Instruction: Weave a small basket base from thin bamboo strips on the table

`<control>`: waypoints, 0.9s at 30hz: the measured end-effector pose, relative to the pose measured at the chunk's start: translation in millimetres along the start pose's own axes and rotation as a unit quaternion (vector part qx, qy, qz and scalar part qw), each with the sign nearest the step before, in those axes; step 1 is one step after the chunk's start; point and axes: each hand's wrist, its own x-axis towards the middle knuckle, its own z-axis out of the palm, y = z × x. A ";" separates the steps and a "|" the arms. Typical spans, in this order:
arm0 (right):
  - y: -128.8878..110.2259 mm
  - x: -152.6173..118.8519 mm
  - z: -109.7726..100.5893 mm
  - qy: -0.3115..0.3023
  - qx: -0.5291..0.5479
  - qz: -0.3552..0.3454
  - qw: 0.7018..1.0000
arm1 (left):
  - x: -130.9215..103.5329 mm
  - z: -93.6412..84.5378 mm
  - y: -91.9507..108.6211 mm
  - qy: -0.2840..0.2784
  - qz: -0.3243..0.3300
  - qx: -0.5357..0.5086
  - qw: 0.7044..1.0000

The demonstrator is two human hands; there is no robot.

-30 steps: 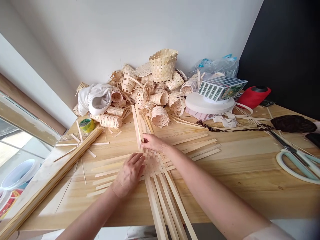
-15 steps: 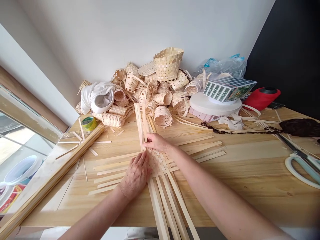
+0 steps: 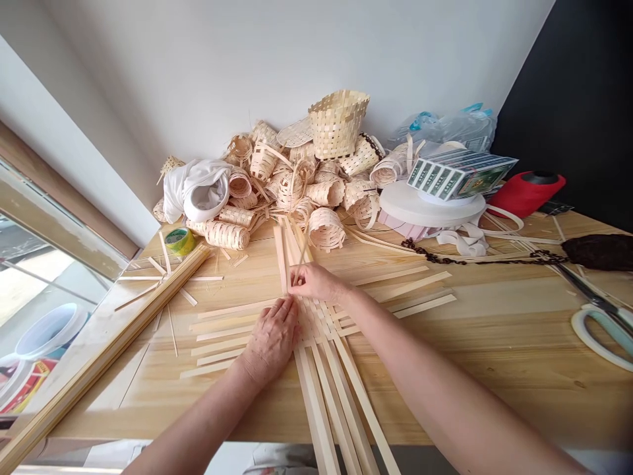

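Observation:
Pale flat wooden strips (image 3: pixel 316 389) cross one another on the table in front of me, woven together in a checkered patch (image 3: pixel 311 321). My left hand (image 3: pixel 273 333) lies flat over the left side of this patch, its fingers stretched out and pressing down. Just beyond it, my right hand (image 3: pixel 312 282) pinches an upright strip (image 3: pixel 301 254) at the patch's far edge. Loose strip ends fan out to the left (image 3: pixel 222 340), to the right and toward me. Part of the weave is hidden under both hands.
Woven baskets (image 3: pixel 326 229) are heaped along the wall. A long wooden bundle (image 3: pixel 109 343) lies at left, near a tape roll (image 3: pixel 180 241). To the right are a white ribbon roll (image 3: pixel 430 206), stacked boxes (image 3: pixel 459 173), a red thread cone (image 3: pixel 529 193), a dark chain (image 3: pixel 475 261) and scissors (image 3: pixel 601 323).
The strip in my right hand has been lifted from lying nearly flat and now tilts up to the right. My left hand stays on the weave. The whole view has shifted slightly.

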 end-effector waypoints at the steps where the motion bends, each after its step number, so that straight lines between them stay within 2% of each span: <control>1: -2.3 -1.9 -1.9 -0.020 -0.009 -0.016 1.000 | 0.6 -0.8 0.0 0.001 0.002 -0.004 1.000; 4: -7.7 -6.1 -7.3 -0.064 -0.044 -0.059 0.995 | 1.6 -2.7 1.2 0.006 -0.001 -0.018 1.000; 8: -6.9 -6.5 -7.3 -0.067 -0.056 -0.058 0.994 | -0.7 0.7 1.1 0.025 0.003 -0.040 0.999; 12: 3.2 -4.2 0.7 -0.004 -0.024 0.000 1.000 | -4.9 7.6 -8.4 0.056 0.010 -0.123 0.991; 15: 9.7 -3.4 4.5 0.031 0.012 0.020 0.999 | -1.7 7.8 -23.4 0.084 -0.052 -0.246 0.964; 18: 9.0 -4.0 2.1 0.029 0.015 0.001 0.999 | 13.0 3.6 -40.2 0.101 -0.151 -0.320 0.930; 21: 2.4 -4.9 -4.7 0.019 -0.037 -0.027 0.999 | 35.1 1.2 -51.2 0.062 -0.197 -0.379 0.902; 24: -2.9 -5.6 -11.4 0.018 -0.058 -0.029 0.998 | 52.2 5.1 -54.4 0.016 -0.184 -0.415 0.891; 27: -2.4 -6.4 -16.2 -0.006 -0.016 -0.018 1.000 | 56.9 11.6 -54.4 0.000 -0.163 -0.423 0.891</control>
